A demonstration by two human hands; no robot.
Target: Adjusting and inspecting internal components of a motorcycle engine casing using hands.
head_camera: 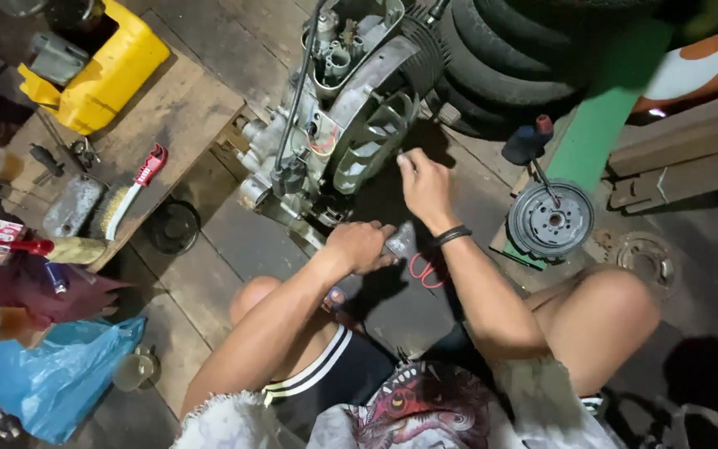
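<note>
Both arms outstretched: left hand (361, 246) fisted, right hand (425, 188) touching engine (351, 116)

You've got one view here, from the camera on your head, looking steeply down past your chest and knees onto the wooden floor (209, 274). It sits close: your forearms fill the middle of the frame, and the engine block (351, 108) lies just ahead of you at top centre. The yellow container (105, 71) marks the upper left corner, the stacked tyres (508, 58) the upper right. There's no second view to overlap with.
</note>
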